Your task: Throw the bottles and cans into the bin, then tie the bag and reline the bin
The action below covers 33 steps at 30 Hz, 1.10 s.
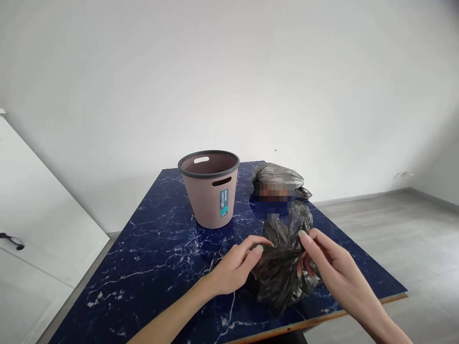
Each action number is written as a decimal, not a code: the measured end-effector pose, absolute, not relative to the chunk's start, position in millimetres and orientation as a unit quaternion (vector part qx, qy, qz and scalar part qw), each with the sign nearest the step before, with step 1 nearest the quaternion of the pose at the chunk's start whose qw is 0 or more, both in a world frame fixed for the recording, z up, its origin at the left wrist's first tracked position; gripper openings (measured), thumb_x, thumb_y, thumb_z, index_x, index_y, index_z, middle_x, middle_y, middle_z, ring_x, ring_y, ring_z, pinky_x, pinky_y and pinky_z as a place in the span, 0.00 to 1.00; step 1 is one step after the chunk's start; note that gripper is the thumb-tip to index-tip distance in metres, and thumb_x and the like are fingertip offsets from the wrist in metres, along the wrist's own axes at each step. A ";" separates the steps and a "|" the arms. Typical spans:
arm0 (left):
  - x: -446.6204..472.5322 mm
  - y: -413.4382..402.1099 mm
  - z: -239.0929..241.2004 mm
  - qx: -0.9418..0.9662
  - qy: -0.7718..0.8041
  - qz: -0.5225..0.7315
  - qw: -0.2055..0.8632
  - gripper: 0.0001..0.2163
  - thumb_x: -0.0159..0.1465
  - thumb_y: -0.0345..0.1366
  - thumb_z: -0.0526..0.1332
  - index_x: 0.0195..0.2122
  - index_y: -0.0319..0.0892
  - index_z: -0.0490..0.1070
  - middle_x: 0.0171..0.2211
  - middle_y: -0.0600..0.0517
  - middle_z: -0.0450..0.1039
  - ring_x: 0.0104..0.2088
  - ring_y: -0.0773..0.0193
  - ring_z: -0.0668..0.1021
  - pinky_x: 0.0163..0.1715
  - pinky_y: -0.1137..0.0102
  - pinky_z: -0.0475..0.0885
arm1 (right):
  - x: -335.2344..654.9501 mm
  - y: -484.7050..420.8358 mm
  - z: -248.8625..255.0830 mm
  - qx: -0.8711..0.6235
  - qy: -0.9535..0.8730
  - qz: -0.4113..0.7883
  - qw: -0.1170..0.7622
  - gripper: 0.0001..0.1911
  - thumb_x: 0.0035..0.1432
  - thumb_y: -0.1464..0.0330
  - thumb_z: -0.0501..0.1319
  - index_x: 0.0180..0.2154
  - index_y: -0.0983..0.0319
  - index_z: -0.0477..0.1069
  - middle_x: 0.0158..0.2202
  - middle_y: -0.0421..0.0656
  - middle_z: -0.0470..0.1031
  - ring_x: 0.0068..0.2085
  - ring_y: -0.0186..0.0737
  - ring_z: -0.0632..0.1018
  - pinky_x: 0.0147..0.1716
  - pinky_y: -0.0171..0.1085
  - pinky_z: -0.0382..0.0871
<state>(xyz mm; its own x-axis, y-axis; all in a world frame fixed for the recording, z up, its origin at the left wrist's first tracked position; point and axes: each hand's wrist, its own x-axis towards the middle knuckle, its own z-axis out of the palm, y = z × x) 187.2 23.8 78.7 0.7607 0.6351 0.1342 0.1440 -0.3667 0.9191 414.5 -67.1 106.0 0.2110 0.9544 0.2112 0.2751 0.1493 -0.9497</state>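
A black plastic bag [281,279], filled and gathered into a twisted neck with loose ends above, sits near the front right of the table. My left hand [233,267] is at its left side, index finger reaching over to the neck, thumb curled against the plastic; the other fingers are mostly hidden. From the right, my right hand [328,260] pinches the loose upper part between thumb and fingers. Behind it lies a second, tied plastic bag [278,174], greyish and bulging, partly blurred out. What either bag contains cannot be made out.
A pinkish-brown garbage bin [206,200] with a dark rim, handle slots and a blue-green label stands upright left of the bags. The blue marble-patterned table [154,248] has a wooden edge. A white cabinet [39,210] is at left, a white wall [222,81] behind.
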 end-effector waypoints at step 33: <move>184.1 22.6 173.9 0.749 0.310 0.426 0.402 0.15 0.78 0.44 0.59 0.36 0.44 0.76 0.35 0.52 0.79 0.36 0.62 0.81 0.38 0.70 0.75 | 410.4 -110.0 135.4 -0.497 -0.772 0.134 0.372 0.18 0.76 0.61 0.59 0.29 0.55 0.65 0.23 0.36 0.74 0.22 0.37 0.75 0.23 0.34 0.68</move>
<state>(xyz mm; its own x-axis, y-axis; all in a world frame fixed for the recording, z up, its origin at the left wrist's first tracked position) 184.1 22.6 173.9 0.4444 0.8069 0.3892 0.1222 -0.4850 0.8659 410.4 -110.0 135.4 -0.2294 0.8675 0.4414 0.6676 0.4703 -0.5772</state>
